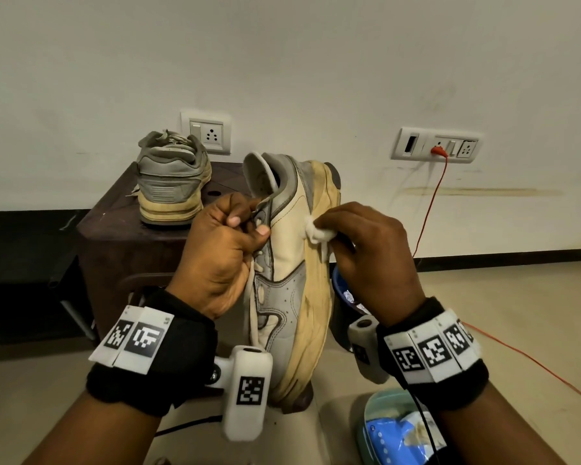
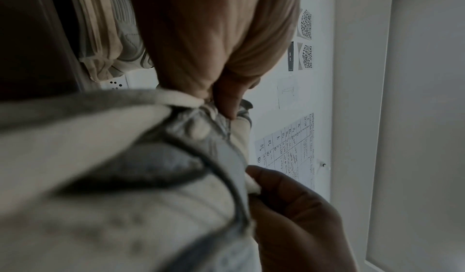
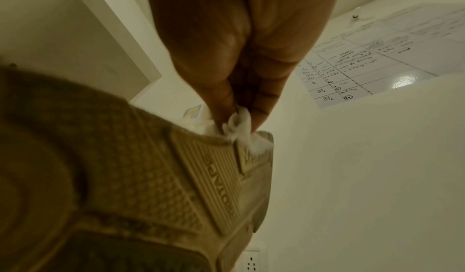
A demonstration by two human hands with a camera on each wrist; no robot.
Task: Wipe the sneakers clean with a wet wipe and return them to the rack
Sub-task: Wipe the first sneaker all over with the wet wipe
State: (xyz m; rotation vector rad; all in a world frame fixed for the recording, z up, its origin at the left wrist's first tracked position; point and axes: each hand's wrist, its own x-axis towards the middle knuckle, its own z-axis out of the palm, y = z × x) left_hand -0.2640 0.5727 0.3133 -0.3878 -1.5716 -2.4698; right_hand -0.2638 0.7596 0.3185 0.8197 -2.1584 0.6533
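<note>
I hold a cream and grey sneaker (image 1: 291,273) on its side in front of me, heel away from me. My left hand (image 1: 227,243) grips its laces and tongue area (image 2: 214,113). My right hand (image 1: 359,243) pinches a crumpled white wet wipe (image 1: 319,231) against the side of the shoe near the yellowed midsole; the wipe (image 3: 239,129) shows between thumb and fingers above the ribbed sole (image 3: 176,167). The second sneaker (image 1: 171,182), grey with a yellowed sole, stands on the dark wooden rack (image 1: 121,229), heel toward me.
A blue bin (image 1: 341,286) with crumpled waste sits behind the held shoe. A blue wipe packet (image 1: 399,431) lies at lower right. A red cable (image 1: 430,209) runs from the wall socket (image 1: 438,147) down across the floor. The wall is close behind the rack.
</note>
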